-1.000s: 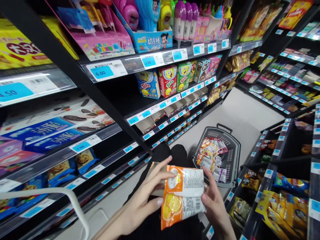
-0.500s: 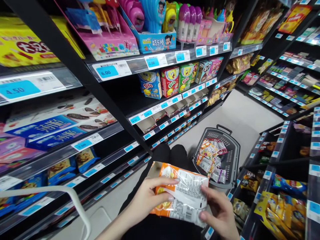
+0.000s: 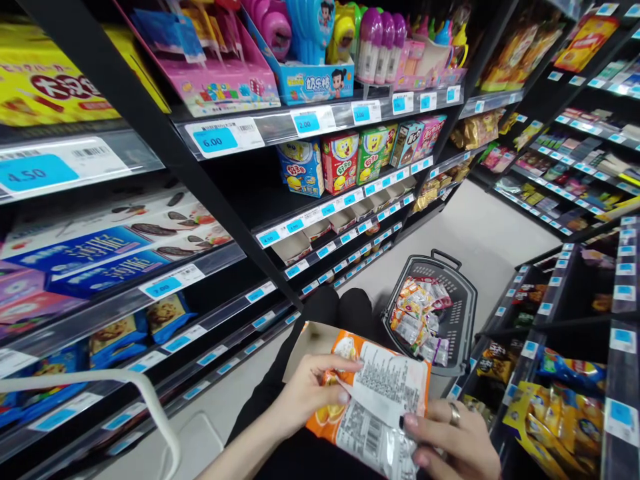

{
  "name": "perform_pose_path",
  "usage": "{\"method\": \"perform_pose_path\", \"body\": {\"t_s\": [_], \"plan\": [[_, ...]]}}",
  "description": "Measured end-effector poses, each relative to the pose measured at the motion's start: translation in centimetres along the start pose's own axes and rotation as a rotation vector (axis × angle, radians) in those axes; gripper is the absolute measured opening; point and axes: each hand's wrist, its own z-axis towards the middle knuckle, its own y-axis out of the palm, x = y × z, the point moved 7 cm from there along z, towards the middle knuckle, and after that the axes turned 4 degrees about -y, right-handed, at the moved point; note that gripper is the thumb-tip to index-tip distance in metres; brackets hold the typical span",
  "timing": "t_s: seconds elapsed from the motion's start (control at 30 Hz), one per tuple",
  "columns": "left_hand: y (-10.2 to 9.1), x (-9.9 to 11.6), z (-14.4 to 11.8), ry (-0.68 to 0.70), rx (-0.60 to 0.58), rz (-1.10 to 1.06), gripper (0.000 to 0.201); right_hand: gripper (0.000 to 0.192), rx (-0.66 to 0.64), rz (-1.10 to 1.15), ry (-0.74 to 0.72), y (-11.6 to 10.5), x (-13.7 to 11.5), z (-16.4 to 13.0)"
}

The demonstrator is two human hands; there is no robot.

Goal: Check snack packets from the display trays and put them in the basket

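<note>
An orange and white snack bag [image 3: 385, 373], with its printed back and barcode showing, lies above my lap. My left hand [image 3: 310, 393] grips its left side, thumb and fingers closed on the wrapper. At the lower right edge, my right hand [image 3: 453, 433], wearing a ring, has its fingers against the bag; part of that grip is hidden. Behind the bag's upper left corner an open cardboard box [image 3: 311, 343] shows, its inside partly covered. On the floor beyond my knees stands a dark grey shopping basket [image 3: 467, 320] with several snack packets [image 3: 415, 307] in it.
Black shelves [image 3: 235, 193] with price tags run along the left, holding boxed sweets [image 3: 340, 160]. Low racks on the right carry yellow snack bags [image 3: 555, 420]. A white curved tube [image 3: 155, 400] crosses the lower left. Pale floor [image 3: 485, 207] leads away ahead.
The snack bag has shifted slightly right and tilted, uncovering more of the cardboard box. My right hand has moved right and down along the bag's edge, turning so its back and ring show.
</note>
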Motion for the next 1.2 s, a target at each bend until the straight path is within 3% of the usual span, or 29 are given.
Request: {"method": "perform_pose_path", "body": {"t_s": [0.1,0.2,0.3,0.43,0.53,0.63,0.8,0.9,1.03,1.1,1.2], "plan": [[-0.3,0.3,0.1,0.023,0.008,0.044,0.035,0.030,0.015,0.004,-0.063,0.6,0.1,-0.7],[-0.6,1.2,0.1,0.110,0.044,0.112,0.028,0.024,0.128,-0.004,-0.035,1.0,0.5,-1.5],[-0.2,2.9,-0.3,0.267,0.059,0.236,0.016,0.019,0.265,-0.085,0.137,0.8,1.2,-2.1],[0.6,4.6,-1.4,0.405,0.100,0.517,0.006,0.031,0.326,-0.222,0.368,0.8,2.0,-2.7],[0.9,5.2,-2.1,0.423,0.158,0.664,0.012,0.033,0.410,-0.342,0.537,0.8,2.5,-4.0],[0.9,5.2,-2.3,0.352,0.202,0.686,0.016,0.037,0.472,-0.371,0.664,1.3,2.7,-5.0],[0.2,4.1,-1.4,0.090,0.215,0.533,0.014,0.031,0.503,-0.112,0.726,1.9,3.7,-5.0],[0.1,3.7,-0.8,0.026,0.132,0.251,0.005,0.019,0.551,0.093,0.743,1.3,4.9,-5.4],[0.3,3.0,-0.6,-0.085,-0.005,-0.091,0.008,0.017,0.466,0.297,0.767,1.2,6.0,-5.8],[0.7,2.7,-0.8,-0.147,-0.128,-0.197,0.017,0.020,0.493,0.372,0.821,1.3,6.0,-6.3],[1.4,2.6,-1.2,-0.186,-0.353,-0.357,0.056,0.019,0.589,0.360,0.869,1.3,5.7,-6.7]]}}
